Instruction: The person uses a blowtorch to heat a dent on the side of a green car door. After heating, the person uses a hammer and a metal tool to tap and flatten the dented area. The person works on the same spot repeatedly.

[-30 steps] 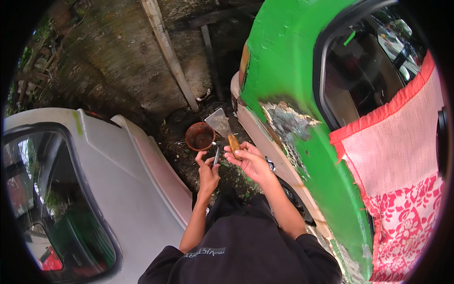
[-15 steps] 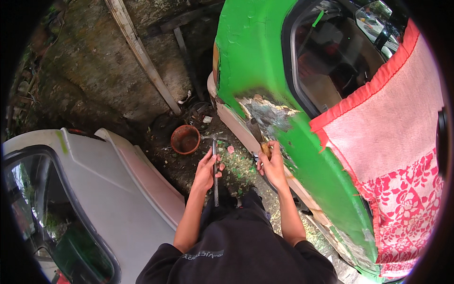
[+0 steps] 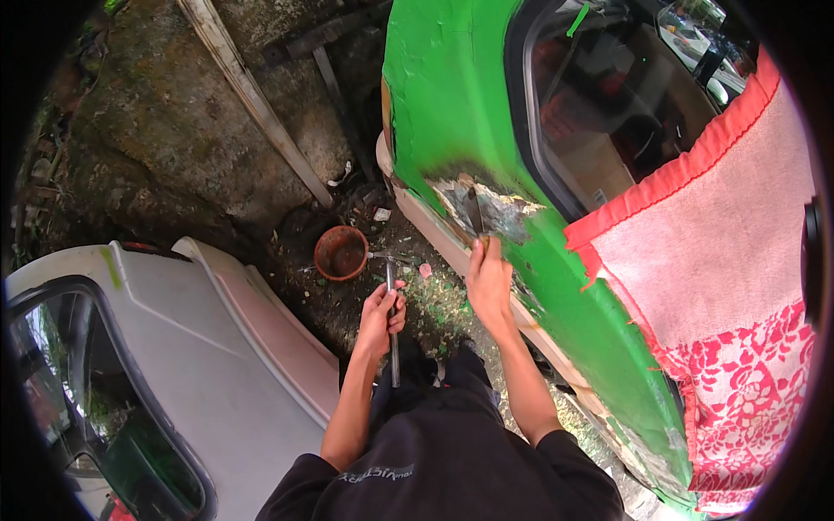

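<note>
My left hand [image 3: 379,317] is closed around the metal shaft of a hammer [image 3: 394,356], held upright between the two vehicles with its narrow head at the far end. My right hand [image 3: 488,282] grips a scraper [image 3: 474,213], whose handle is mostly hidden by my fingers. Its dark blade points away from me and lies over the bare, scorched patch [image 3: 504,214] on the green car body [image 3: 452,95]. Whether the blade touches the metal I cannot tell. Around that patch the paint edge is blackened and flaking.
A pink and red towel [image 3: 669,226] drapes over the green car at right. A grey car [image 3: 182,304] stands close on my left. Ahead on the littered ground is a reddish-brown pot [image 3: 341,253]. A long wooden board [image 3: 252,100] leans against the rough wall.
My right hand has moved forward with the scraper, bringing its blade up over the bare patch. My left hand has shifted slightly, still holding the hammer. The view has moved a little.
</note>
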Available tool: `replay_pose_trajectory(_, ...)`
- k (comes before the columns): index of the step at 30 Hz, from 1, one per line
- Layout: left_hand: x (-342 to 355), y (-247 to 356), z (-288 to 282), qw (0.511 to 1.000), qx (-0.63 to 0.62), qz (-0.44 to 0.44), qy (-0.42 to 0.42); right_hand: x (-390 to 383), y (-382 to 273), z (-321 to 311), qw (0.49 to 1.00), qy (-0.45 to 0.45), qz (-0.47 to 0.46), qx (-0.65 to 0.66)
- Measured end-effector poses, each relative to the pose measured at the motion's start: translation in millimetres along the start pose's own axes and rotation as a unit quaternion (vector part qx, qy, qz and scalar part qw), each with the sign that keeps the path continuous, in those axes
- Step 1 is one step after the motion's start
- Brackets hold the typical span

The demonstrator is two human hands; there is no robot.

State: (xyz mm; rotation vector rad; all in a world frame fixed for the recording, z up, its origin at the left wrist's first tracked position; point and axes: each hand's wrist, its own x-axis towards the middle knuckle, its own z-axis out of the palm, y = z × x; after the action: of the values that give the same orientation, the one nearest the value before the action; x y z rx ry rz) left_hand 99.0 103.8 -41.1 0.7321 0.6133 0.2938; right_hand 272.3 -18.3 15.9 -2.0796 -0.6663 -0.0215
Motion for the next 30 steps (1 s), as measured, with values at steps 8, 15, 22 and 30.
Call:
replay_pose_trajectory(8, 2.9, 14.6, -2.0, 0.999, 0.015, 0.045, 0.019, -11.5, 2.6, -13.6, 0.999, 0.002, 0.041, -0.031)
replay_pose_trajectory(15, 4.3, 20.3, -2.5, 0.998, 0.028, 0.047, 0.021, -12.6, -15.8, -19.7, 0.995, -0.016, 0.099, -0.004)
replay_pose_trajectory(22, 11.9, 25.4, -0.3, 0.998, 0.03, 0.056, 0.008, -10.7, -25.2, -21.3, 0.993, -0.043, 0.108, -0.015)
replay_pose_trajectory(30, 15.3, 27.8, 2.8, 0.998, 0.039, 0.052, 0.008, -7.1, -34.8, -24.2, 0.992, -0.038, 0.118, -0.024)
